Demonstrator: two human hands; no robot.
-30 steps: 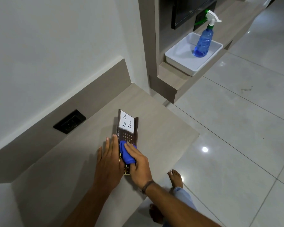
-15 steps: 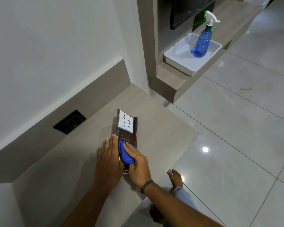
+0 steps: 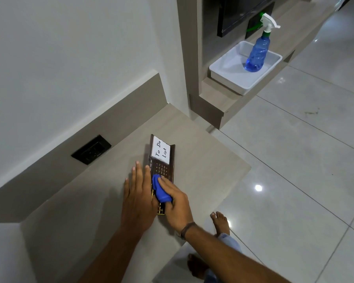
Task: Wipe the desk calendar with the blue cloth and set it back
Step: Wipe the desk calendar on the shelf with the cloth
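Note:
The dark brown desk calendar (image 3: 165, 167) lies flat on the beige desk (image 3: 202, 166), with a white "To Do List" card at its far end. My right hand (image 3: 175, 203) is closed around the bunched blue cloth (image 3: 159, 190) and presses it on the calendar's near half. My left hand (image 3: 138, 197) lies flat, fingers spread, on the desk against the calendar's left edge, steadying it. The near end of the calendar is mostly hidden under both hands.
A black wall socket (image 3: 91, 149) sits in the backsplash to the left. On a lower ledge at the back right stands a white tray (image 3: 227, 73) holding a blue spray bottle (image 3: 258, 52). My bare feet (image 3: 220, 221) stand on the tiled floor by the desk's edge.
The blue cloth under my right hand has shifted slightly along the calendar. My left hand has stayed flat in the same place.

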